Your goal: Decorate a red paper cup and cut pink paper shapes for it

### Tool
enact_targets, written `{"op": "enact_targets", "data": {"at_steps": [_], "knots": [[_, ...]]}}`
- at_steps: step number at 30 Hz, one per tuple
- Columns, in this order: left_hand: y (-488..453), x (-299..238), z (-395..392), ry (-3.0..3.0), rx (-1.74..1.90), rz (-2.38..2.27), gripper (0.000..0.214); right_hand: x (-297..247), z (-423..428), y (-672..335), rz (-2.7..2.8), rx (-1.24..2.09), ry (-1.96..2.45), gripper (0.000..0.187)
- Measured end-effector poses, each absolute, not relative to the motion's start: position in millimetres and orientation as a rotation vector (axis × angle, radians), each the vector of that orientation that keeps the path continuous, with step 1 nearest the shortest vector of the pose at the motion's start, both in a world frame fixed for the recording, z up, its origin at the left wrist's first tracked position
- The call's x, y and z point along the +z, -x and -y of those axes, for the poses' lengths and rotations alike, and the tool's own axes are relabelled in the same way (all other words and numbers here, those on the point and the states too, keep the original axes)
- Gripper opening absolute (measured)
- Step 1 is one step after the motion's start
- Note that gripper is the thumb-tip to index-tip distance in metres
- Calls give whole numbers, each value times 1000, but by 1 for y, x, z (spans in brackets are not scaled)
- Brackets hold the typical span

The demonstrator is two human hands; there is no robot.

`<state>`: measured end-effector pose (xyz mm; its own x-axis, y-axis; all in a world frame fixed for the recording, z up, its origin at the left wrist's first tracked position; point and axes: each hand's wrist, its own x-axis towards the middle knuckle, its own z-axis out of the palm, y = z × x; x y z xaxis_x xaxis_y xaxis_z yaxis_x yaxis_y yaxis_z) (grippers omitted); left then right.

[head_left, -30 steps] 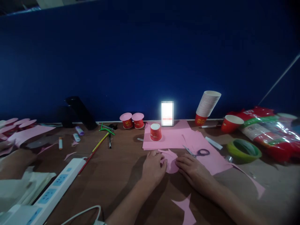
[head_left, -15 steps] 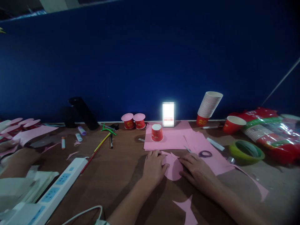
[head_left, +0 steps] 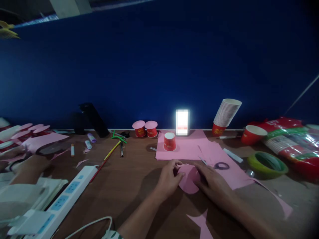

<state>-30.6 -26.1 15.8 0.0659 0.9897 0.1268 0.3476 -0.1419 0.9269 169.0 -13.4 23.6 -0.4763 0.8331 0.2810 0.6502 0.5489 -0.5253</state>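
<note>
Between my hands is a round pink paper disc (head_left: 189, 184). My left hand (head_left: 169, 177) grips its left edge, thumb on top and fingers bent behind the far edge. On the opposite side, my right hand (head_left: 211, 181) has its thumb and fingers at the disc's right edge; some fingertips are hidden. Beyond them an upside-down red paper cup (head_left: 169, 142) stands on pink paper sheets (head_left: 189, 151). Scissors with dark handles (head_left: 221, 165) lie on the paper by my right hand. A pink paper offcut (head_left: 203, 224) lies nearer me.
Two red cups topped with pink discs (head_left: 151, 125) stand by the blue partition. To the right are a leaning cup stack (head_left: 228, 113), a tape roll (head_left: 267, 166) and a red plastic package (head_left: 294, 146). Left are a power strip (head_left: 72, 187) and another person's hand (head_left: 32, 166).
The whole view has shifted slightly. My left fingers have curled more around the disc's far edge, and its pointed upper corners no longer show. At far left the other person's hand has moved, with dark-handled scissors now visible.
</note>
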Motion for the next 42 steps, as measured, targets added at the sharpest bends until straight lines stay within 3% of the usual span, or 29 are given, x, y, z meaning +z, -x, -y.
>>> {"op": "enact_targets", "data": {"at_steps": [6,9,14,31,37,42], "knots": [[22,20,20,-965,1285,-1077,39,31,13,-166,1807,1288,1025,37],[16,25,22,-760,1256,-968,41,26,11,-166,1541,1487,1047,39],[7,26,27,-818,1102,-901,34,24,12,-167,1365,1477,1155,33],[7,32,12,-1330,1068,-1214,23,35,13,-170,1210,1537,1126,28],[2,31,13,-1233,1048,-1194,20,49,13,-175,1258,1387,1164,26],[-2,28,19,-965,1069,-1060,29,34,10,-174,1165,1458,1216,26]]}}
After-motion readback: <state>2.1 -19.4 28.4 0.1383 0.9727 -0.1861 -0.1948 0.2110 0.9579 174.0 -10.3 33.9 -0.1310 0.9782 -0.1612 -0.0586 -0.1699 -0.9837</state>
